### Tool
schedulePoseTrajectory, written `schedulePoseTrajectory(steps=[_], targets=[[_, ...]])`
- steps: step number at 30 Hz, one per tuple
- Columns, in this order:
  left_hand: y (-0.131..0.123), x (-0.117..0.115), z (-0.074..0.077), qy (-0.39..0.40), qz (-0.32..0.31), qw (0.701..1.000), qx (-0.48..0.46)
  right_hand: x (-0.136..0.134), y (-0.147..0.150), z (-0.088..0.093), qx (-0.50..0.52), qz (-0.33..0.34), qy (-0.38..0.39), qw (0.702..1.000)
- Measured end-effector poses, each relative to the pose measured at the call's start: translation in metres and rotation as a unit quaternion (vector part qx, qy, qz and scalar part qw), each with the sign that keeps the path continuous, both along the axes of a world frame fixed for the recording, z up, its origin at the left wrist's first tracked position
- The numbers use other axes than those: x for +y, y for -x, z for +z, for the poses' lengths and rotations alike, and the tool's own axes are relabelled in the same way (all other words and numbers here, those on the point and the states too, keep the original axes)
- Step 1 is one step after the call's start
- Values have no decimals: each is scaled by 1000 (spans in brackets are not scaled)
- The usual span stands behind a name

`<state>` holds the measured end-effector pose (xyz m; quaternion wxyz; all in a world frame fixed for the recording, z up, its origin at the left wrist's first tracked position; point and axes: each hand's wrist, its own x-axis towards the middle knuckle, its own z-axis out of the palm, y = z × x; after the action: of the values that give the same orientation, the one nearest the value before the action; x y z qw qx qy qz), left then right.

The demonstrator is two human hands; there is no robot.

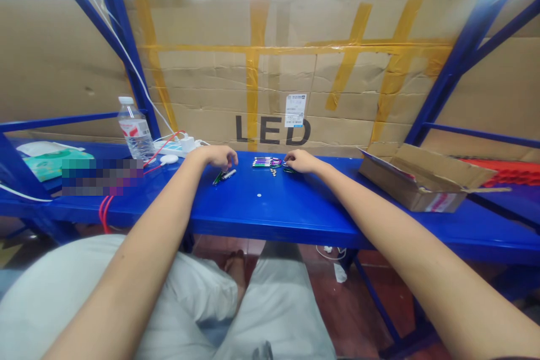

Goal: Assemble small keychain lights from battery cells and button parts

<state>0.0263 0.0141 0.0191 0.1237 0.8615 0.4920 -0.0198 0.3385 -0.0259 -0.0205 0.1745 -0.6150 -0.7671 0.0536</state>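
Note:
On the blue metal shelf (270, 208), my left hand (219, 156) rests palm down with its fingers curled over two small pen-like flashlights (224, 176), one green, one silver. My right hand (300, 161) lies further right, fingers bent and touching a small dark keychain piece (287, 169). Between the hands lies a row of several small coloured keychain flashlights (266, 162). What the fingertips of either hand pinch is too small to name.
An open cardboard box (422, 180) stands at the right. At the left are a water bottle (135, 130), a white power strip (179, 146) with red and white cables, and a green packet (54, 162). A taped cardboard wall marked LED (274, 67) closes the back.

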Motion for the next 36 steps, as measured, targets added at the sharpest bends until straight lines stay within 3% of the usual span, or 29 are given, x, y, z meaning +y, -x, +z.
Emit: schedulePoseTrajectory(steps=[7,15,20,27,33,36], targets=[[-4,1,-10,-12,13,1000,1,-1,1,0,-6,5,10,1000],[-17,2,-24,-73,12,994,-86,-4,1,1,-13,5,2,1000],[-21,1,-21,-99,-5,985,-144,-4,1,3,3,-3,-6,1000],[-18,-7,-15,-45,29,998,-16,-6,2,4,14,3,-13,1000],[-21,-15,-13,-44,67,997,13,-7,5,5,29,20,-37,999],[-26,-19,-6,-61,57,996,-10,-8,7,8,25,29,-67,997]])
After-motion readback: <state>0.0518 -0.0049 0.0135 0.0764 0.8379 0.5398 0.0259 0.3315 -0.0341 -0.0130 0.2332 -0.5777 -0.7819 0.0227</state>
